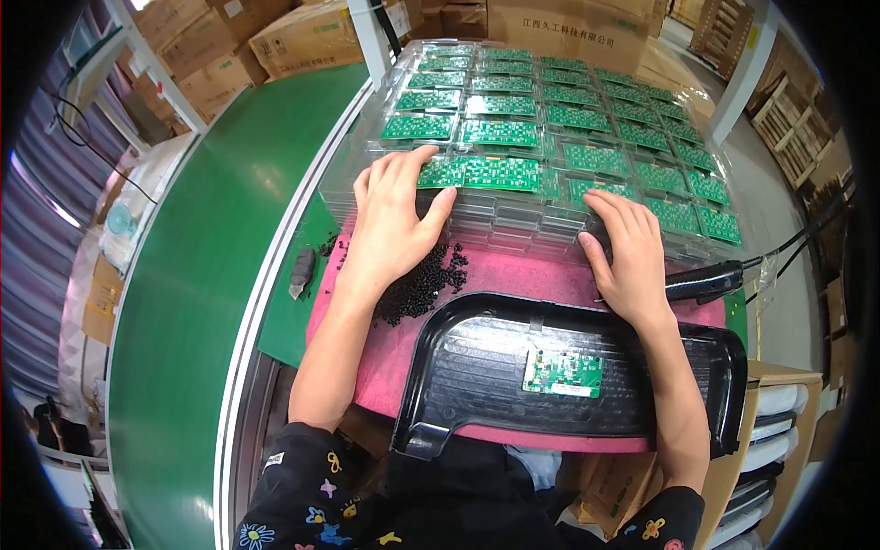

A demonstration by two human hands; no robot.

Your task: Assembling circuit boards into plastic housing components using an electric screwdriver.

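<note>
We face a clear tray stack point(522, 223), a black panel point(477, 385) nearer. Our left hand point(394, 217) and right hand point(632, 255) touch the stack's near edge; whether gripping, we cannot tell. A circuit board point(564, 373) lies in the panel.

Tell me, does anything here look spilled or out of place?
Perhaps the small black pieces: they lie loose in a heap on the pink mat near the left hand, some scattered by its left edge. No container for them shows, so it might be a spill. Nothing looks plainly damaged.
</note>
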